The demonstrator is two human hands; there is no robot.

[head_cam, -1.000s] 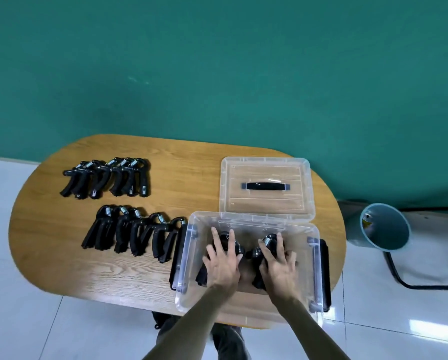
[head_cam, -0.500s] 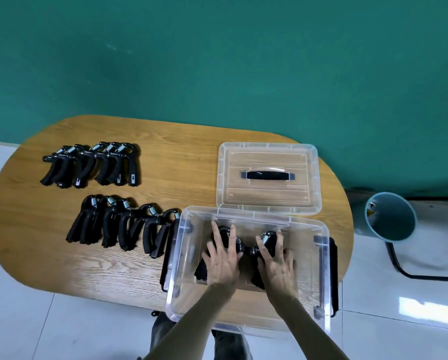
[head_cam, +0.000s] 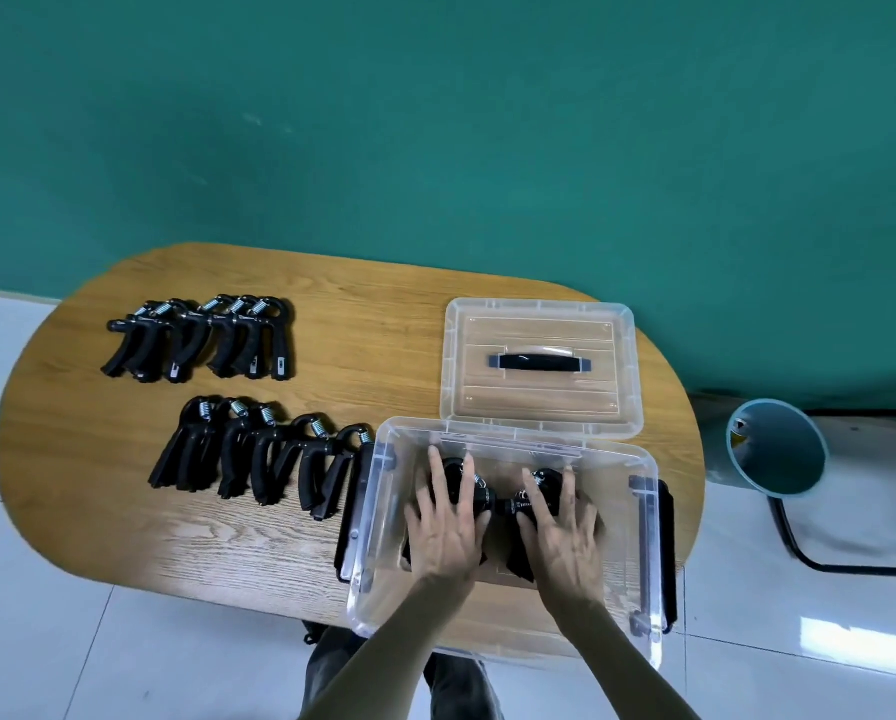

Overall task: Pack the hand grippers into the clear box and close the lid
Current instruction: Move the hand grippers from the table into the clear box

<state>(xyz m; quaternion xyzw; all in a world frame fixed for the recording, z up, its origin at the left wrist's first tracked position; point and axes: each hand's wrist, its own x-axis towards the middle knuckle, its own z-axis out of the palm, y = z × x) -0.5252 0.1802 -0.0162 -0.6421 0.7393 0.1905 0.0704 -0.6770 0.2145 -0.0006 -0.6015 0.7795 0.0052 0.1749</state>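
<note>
Reaching down into the clear box [head_cam: 643,553], both hands were laid flat on the hand grippers inside it. The left hand [head_cam: 448,532] was spread wide, with its fingers straight and a little apart, and it was pressed on top of one black gripper [head_cam: 453,483]. The right hand [head_cam: 563,532] was spread the same way beside it, and its straight fingers were rested on a second black gripper [head_cam: 542,485]. Nothing was squeezed or pinched by either hand. Both forearms were stretched forward from the bottom edge, close together, and were pointed toward the middle of the box. The box was set at the near edge of the wooden table [head_cam: 383,324]. The lid [head_cam: 539,366] was laid flat on the table just behind the box, with its black handle facing up. Two rows of hand grippers were left on the table to the left of the box: a near row [head_cam: 259,459], which was just beside the box, and a far row [head_cam: 202,337]. A round teal bin [head_cam: 776,446] was seen on the floor to the right.
</note>
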